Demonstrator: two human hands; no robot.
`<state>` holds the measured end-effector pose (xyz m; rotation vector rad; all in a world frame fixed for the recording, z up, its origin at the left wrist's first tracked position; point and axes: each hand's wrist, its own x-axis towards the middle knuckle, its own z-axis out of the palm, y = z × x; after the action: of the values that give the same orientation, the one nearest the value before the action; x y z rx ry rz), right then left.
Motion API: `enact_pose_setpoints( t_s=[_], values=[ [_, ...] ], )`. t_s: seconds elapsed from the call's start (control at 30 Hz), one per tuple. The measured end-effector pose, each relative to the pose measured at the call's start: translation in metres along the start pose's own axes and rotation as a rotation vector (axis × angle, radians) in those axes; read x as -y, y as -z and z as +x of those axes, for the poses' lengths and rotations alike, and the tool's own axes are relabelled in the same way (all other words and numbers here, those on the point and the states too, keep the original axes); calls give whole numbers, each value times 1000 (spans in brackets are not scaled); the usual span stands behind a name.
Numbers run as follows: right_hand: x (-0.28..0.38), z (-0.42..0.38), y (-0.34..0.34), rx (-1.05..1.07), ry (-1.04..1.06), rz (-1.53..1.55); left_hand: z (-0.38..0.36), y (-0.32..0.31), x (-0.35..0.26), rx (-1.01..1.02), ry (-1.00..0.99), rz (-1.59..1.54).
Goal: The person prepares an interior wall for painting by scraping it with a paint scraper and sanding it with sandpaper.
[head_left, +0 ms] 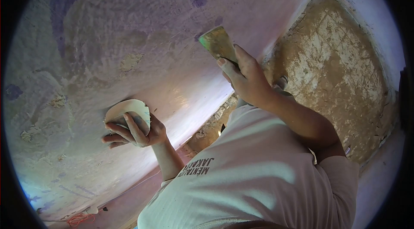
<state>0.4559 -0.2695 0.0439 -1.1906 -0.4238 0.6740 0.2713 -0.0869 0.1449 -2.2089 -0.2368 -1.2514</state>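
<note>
My right hand (250, 80) is closed around a putty knife (218, 44). Its wide, stained blade points up and left, close in front of the wall (168, 52). Lower on the left, my left hand (138, 133) grips a pale rounded plate (131, 109) with a rough, chipped edge. Several fingers lie across its face, over a grey patch. Purple blotches and whitish-grey smears of filler cover the wall behind both hands.
A dirt-brown floor (336, 82) with whitish splatter lies to the right, bordered by another pale wall (366, 5). Rubble (211, 123) runs along the wall's foot. An orange cord (79, 219) lies coiled at the lower left.
</note>
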Motion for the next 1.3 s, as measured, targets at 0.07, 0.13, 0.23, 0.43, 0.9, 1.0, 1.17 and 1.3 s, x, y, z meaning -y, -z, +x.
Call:
enact_pose_setpoints(
  t_s=[0.07,0.13,0.23,0.43,0.9,1.0,1.17,1.3],
  values=[
    [8,-9,11,7,-115,38,0,-1,0,0,0,-10],
    [3,-17,20,18,-170,25,0,1,2,-3,-6,-15],
    [4,2,9,45,-131,-35,-2,1,3,-1,-16,-7],
    [16,-14,16,27,-132,-10,-1,1,2,-6,-22,-1],
    [23,-1,0,-9,-147,-99,-9,4,9,17,-5,-9],
    [20,-10,4,-11,-144,-55,-8,4,8,12,-5,-11],
    [15,-11,4,-29,-162,-114,-9,2,10,14,-18,-13],
    [31,-6,-2,-24,-167,-79,-8,2,7,18,-6,-2]
  ],
)
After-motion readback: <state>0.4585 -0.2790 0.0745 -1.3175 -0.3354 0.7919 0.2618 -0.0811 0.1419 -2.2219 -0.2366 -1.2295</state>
